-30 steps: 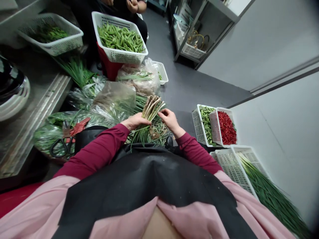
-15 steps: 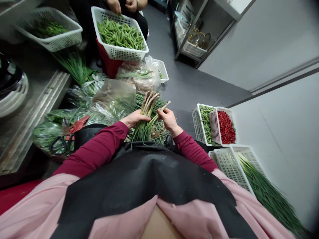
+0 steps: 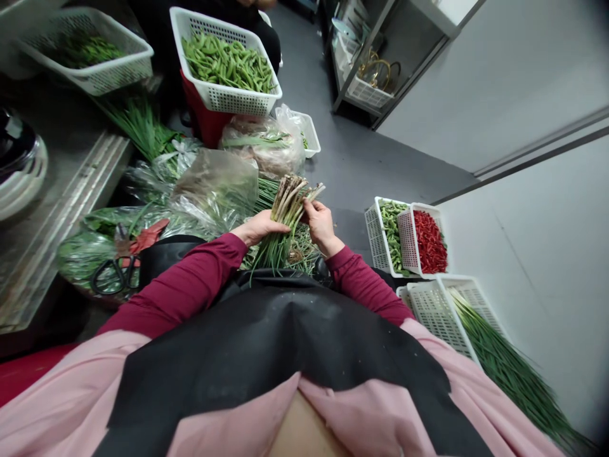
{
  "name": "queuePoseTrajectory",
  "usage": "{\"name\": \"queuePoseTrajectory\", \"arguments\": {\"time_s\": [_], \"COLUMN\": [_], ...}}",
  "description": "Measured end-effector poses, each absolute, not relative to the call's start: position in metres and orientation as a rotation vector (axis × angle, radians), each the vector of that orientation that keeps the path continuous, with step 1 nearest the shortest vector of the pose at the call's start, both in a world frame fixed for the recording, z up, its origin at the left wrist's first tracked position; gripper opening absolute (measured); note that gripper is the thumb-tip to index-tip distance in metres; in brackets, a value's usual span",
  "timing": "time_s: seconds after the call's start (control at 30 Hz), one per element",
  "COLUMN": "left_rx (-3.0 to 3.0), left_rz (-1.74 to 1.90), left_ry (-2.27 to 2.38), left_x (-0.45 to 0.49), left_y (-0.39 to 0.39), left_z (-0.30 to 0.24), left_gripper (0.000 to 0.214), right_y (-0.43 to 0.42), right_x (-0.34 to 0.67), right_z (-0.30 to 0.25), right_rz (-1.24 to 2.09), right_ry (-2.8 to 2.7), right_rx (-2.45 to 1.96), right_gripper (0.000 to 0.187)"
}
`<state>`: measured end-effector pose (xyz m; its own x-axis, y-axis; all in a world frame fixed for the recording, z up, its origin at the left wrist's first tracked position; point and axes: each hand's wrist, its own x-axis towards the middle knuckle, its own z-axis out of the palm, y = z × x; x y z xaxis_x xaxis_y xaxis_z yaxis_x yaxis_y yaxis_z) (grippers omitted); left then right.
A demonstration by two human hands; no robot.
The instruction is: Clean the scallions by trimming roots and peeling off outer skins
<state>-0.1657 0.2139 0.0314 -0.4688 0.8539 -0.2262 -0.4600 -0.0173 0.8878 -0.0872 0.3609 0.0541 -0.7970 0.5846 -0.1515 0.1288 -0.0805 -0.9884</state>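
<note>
My left hand (image 3: 261, 227) is closed round a bunch of scallions (image 3: 284, 209), the thumb lying across the stalks. Their pale, soil-stained root ends point up and away from me, and the green leaves hang down toward my lap. At the bunch's right side, my right hand (image 3: 320, 223) pinches a scallion stalk (image 3: 314, 192) near its white end. That stalk lies close against the others. Beneath both hands is a heap of loose green trimmings (image 3: 304, 244), partly hidden by the bunch.
A white basket of green peppers (image 3: 228, 63) stands ahead, by a seated person. Plastic bags of greens (image 3: 214, 181) lie front left, with scissors (image 3: 114, 274) on one. Right are baskets of red chillies (image 3: 429, 241) and long scallions (image 3: 504, 355). A metal ledge (image 3: 71, 222) runs at left.
My right hand has brought its stalk from apart at the right to close against the bunch. The other person's hands have mostly gone out of view at the top.
</note>
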Motion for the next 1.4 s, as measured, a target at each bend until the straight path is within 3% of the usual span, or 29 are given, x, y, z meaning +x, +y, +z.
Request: {"name": "queuePoseTrajectory", "arguments": {"time_s": [0.17,0.27,0.47,0.7,0.83,0.93,1.07,1.27,1.37,1.4], "left_rx": [0.397,0.425,0.52,0.526,0.558,0.624,0.661,0.555,0.515,0.497], "left_rz": [1.697,1.672,1.688,1.566,1.504,1.461,1.415,1.507,1.543,1.551], "left_ry": [1.266,1.272,1.269,1.324,1.312,1.299,1.304,1.356,1.374,1.373], "left_x": [-0.173,-0.173,-0.167,-0.17,-0.172,-0.172,-0.173,-0.179,-0.18,-0.18], "left_y": [0.21,0.21,0.216,0.209,0.205,0.202,0.199,0.198,0.198,0.198], "left_z": [0.031,0.03,0.03,0.031,0.033,0.035,0.036,0.034,0.033,0.032], "left_gripper": [0.036,0.037,0.041,0.037,0.032,0.033,0.031,0.035,0.038,0.039], "right_y": [0.405,0.409,0.357,0.37,0.424,0.481,0.521,0.445,0.421,0.419], "right_x": [-0.081,-0.072,-0.064,-0.057,-0.063,-0.066,-0.057,-0.043,-0.044,-0.045], "right_z": [0.068,0.079,0.061,0.054,0.071,0.088,0.093,0.024,0.005,0.007], "right_rz": [1.679,1.457,1.713,1.63,1.61,1.373,1.055,0.957,0.829,0.86], "right_ry": [-1.636,-1.821,-2.463,-2.284,-1.873,-1.795,-1.968,-3.143,-3.267,-3.2], "right_rx": [-0.918,-0.873,-0.584,-0.627,-0.882,-0.978,-0.974,-0.845,-0.898,-0.955], "right_gripper": [0.04,0.036,0.037,0.027,0.022,0.018,0.019,0.013,0.013,0.021]}}
